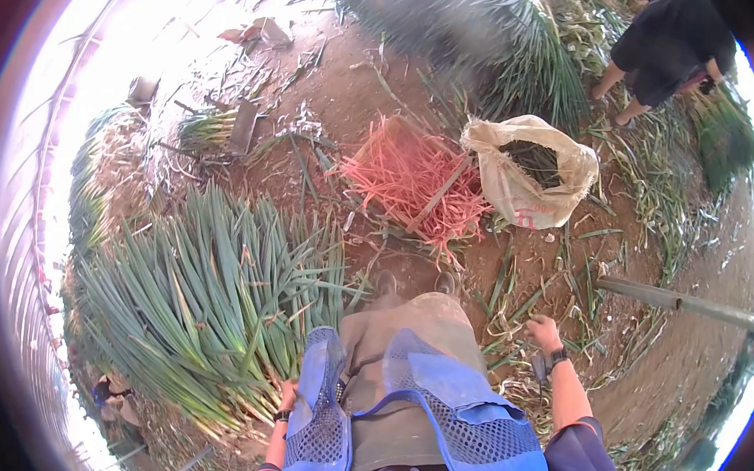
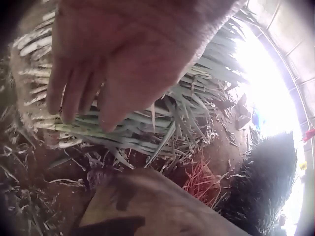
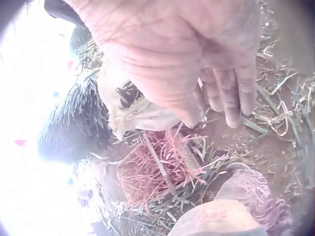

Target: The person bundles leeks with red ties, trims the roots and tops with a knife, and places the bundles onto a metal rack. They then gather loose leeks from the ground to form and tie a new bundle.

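Note:
A large pile of green onions (image 1: pixel 198 287) lies on the ground at the left, its leaves pointing away and its pale root ends toward the person. Beside the root ends is my left hand (image 1: pixel 288 393). In the left wrist view that left hand (image 2: pixel 123 54) hangs over the onion stalks (image 2: pixel 140 128), fingers extended, with nothing gripped. My right hand (image 1: pixel 544 334) is held out to the right above scattered leaves. Seen from the right wrist, the right hand (image 3: pixel 182 54) has loose, fairly straight fingers and holds nothing.
Ahead are a heap of red strips (image 1: pixel 388 169) in a crate and an open woven sack (image 1: pixel 530 200) with dark green matter inside. A metal pole (image 1: pixel 685 301) juts in from the right. Another person (image 1: pixel 675 46) bends at the upper right near more onion piles (image 1: pixel 519 56).

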Motion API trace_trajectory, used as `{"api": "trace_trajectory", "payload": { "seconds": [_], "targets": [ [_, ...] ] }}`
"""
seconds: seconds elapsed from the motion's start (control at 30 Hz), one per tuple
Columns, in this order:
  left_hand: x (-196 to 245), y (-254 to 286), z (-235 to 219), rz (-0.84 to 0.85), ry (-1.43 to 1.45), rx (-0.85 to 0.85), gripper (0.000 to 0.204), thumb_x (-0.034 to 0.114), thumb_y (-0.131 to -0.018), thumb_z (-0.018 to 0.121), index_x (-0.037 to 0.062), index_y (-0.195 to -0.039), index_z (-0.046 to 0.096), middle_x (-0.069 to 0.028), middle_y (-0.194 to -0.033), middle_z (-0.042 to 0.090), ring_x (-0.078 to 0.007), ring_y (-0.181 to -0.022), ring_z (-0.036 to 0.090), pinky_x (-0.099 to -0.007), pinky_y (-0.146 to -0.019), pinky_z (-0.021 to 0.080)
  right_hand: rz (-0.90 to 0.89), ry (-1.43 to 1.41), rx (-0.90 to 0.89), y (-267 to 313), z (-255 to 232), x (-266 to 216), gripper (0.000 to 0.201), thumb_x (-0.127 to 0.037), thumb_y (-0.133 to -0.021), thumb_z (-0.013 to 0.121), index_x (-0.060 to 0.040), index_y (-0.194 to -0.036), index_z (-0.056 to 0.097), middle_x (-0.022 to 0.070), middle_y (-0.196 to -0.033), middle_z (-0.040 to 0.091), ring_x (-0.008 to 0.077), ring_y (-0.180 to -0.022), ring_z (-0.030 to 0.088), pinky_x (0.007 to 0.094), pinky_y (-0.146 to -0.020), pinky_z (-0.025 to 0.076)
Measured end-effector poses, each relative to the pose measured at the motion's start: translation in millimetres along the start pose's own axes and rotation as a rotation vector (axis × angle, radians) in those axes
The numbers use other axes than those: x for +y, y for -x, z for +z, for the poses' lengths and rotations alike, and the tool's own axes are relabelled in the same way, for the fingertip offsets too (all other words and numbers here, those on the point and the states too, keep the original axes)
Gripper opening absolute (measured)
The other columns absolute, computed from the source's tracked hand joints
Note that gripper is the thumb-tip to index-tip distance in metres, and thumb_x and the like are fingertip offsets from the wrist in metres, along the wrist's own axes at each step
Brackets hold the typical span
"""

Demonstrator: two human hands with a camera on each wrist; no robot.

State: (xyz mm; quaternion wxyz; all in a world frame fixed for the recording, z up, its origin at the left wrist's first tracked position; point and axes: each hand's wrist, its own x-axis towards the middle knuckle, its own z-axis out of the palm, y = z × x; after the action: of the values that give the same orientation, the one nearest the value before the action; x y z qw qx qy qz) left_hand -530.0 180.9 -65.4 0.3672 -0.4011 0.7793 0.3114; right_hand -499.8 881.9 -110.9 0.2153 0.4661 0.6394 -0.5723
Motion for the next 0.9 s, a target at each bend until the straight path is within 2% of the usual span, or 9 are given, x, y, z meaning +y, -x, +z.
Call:
{"api": "trace_trajectory", "payload": {
  "seconds": [0.17, 0.37, 0.5, 0.57, 0.67, 0.7, 0.8, 0.83, 0.9],
  "targets": [
    [-40.9, 30.0, 57.6, -0.015, 0.079, -0.057, 0.057, 0.014, -0.075, 0.076, -0.0086, -0.125, 0.059, -0.0156, -0.099, 0.069, -0.0255, -0.083, 0.067, -0.0376, -0.071, 0.053, -0.14, 0.132, -0.009, -31.8, 5.7, -6.7, 0.042, -0.019, -0.085, 0.065, 0.0082, -0.118, 0.062, 0.0106, -0.09, 0.069, 0.0151, -0.073, 0.065, 0.0295, -0.065, 0.052],
    [-23.0, 39.2, 84.1, 0.014, 0.129, -0.112, 0.057, 0.014, -0.076, 0.075, -0.0082, -0.126, 0.058, -0.0159, -0.1, 0.069, -0.0247, -0.083, 0.067, -0.0371, -0.07, 0.053, 0.022, 0.103, -0.223, -3.3, 15.7, -4.9, 0.048, -0.015, -0.088, 0.064, 0.0102, -0.129, 0.056, 0.0078, -0.093, 0.067, 0.0137, -0.078, 0.065, 0.0261, -0.068, 0.052],
    [6.5, 20.1, 77.7, 0.025, 0.12, -0.16, 0.057, 0.014, -0.077, 0.074, -0.0079, -0.127, 0.057, -0.0161, -0.101, 0.069, -0.0241, -0.084, 0.068, -0.0368, -0.07, 0.054, 0.071, 0.139, -0.104, 23.6, 11.8, 16.1, 0.038, -0.017, -0.088, 0.065, 0.0055, -0.119, 0.064, 0.0072, -0.094, 0.069, 0.0143, -0.079, 0.067, 0.0279, -0.065, 0.053],
    [30.3, 0.3, 70.0, 0.047, 0.104, -0.202, 0.056, 0.014, -0.078, 0.074, -0.0078, -0.127, 0.057, -0.0162, -0.101, 0.069, -0.0239, -0.084, 0.068, -0.0367, -0.07, 0.054, 0.115, 0.1, -0.044, 35.7, 7.9, 30.9, 0.038, -0.017, -0.088, 0.065, 0.0053, -0.119, 0.065, 0.0081, -0.097, 0.07, 0.0157, -0.079, 0.068, 0.0289, -0.066, 0.054],
    [84.9, -39.6, 58.4, 0.087, 0.107, -0.292, 0.056, 0.014, -0.079, 0.073, -0.0076, -0.128, 0.057, -0.0164, -0.101, 0.069, -0.0235, -0.084, 0.068, -0.0364, -0.069, 0.054, 0.156, -0.012, 0.073, 72.8, 13.5, 25.2, 0.029, -0.013, -0.087, 0.064, 0.0025, -0.111, 0.065, 0.005, -0.079, 0.066, 0.0131, -0.066, 0.062, 0.0275, -0.057, 0.051],
    [107.9, -49.2, 54.5, 0.111, 0.115, -0.311, 0.056, 0.014, -0.079, 0.073, -0.0075, -0.128, 0.057, -0.0164, -0.102, 0.069, -0.0233, -0.084, 0.068, -0.0364, -0.069, 0.054, 0.111, -0.053, 0.053, 61.0, 8.5, 59.7, 0.026, -0.014, -0.087, 0.066, 0.0023, -0.107, 0.067, 0.0054, -0.08, 0.067, 0.0133, -0.069, 0.064, 0.0276, -0.058, 0.052],
    [182.3, -59.7, 43.0, 0.168, 0.199, -0.27, 0.058, 0.014, -0.081, 0.071, -0.0063, -0.132, 0.053, -0.0149, -0.101, 0.069, -0.0222, -0.083, 0.069, -0.0343, -0.067, 0.054, 0.184, -0.007, 0.078, 95.6, 31.6, 26.3, 0.029, -0.017, -0.088, 0.068, 0.0025, -0.109, 0.069, 0.0071, -0.084, 0.068, 0.0138, -0.072, 0.065, 0.0277, -0.06, 0.052],
    [190.7, -81.9, 38.4, 0.215, 0.229, -0.381, 0.058, 0.014, -0.082, 0.07, -0.0051, -0.133, 0.052, -0.0138, -0.099, 0.069, -0.0224, -0.082, 0.069, -0.033, -0.067, 0.055, 0.138, 0.121, 0.066, 104.2, 40.9, 15.1, 0.03, -0.017, -0.088, 0.068, 0.0028, -0.11, 0.069, 0.0079, -0.086, 0.069, 0.0142, -0.073, 0.065, 0.0281, -0.061, 0.053],
    [215.5, -87.7, 36.3, 0.241, 0.359, -0.338, 0.053, 0.012, -0.083, 0.069, -0.0042, -0.132, 0.054, -0.0126, -0.098, 0.069, -0.0206, -0.08, 0.068, -0.0328, -0.066, 0.054, 0.084, 0.255, 0.056, 118.9, 55.8, -6.3, 0.031, -0.018, -0.088, 0.068, 0.0032, -0.112, 0.069, 0.0087, -0.089, 0.07, 0.0146, -0.074, 0.066, 0.0284, -0.062, 0.053]
  ]
}}
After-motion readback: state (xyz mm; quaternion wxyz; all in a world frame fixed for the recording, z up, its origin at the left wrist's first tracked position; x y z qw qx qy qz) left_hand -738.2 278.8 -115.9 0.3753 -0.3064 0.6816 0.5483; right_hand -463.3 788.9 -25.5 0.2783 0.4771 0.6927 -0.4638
